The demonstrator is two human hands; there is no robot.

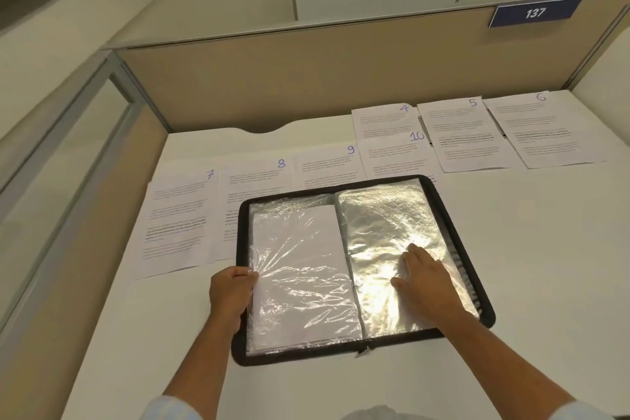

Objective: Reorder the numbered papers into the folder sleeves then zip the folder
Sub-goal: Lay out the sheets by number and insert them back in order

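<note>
A black zip folder (453, 225) lies open on the white desk, its clear plastic sleeves shining. The left sleeve (300, 269) holds a white sheet, blank side up. My left hand (230, 293) grips the outer edge of that left sleeve. My right hand (426, 283) lies flat, fingers spread, on the empty right sleeve (385, 211). Numbered papers lie beyond the folder: 7 (177, 222), 8 (255, 184), 9 (327, 164) and 10 (395, 157) in a near row, 4 (385, 123), 5 (467, 133) and 6 (542, 126) farther back. The folder overlaps papers 8, 9 and 10.
A beige partition wall (306, 78) closes the desk's far side, with a blue sign reading 137 (535, 13) at its top right. A glass-and-metal panel (68, 153) runs along the left. The zip pull (363, 351) sits at the folder's near edge.
</note>
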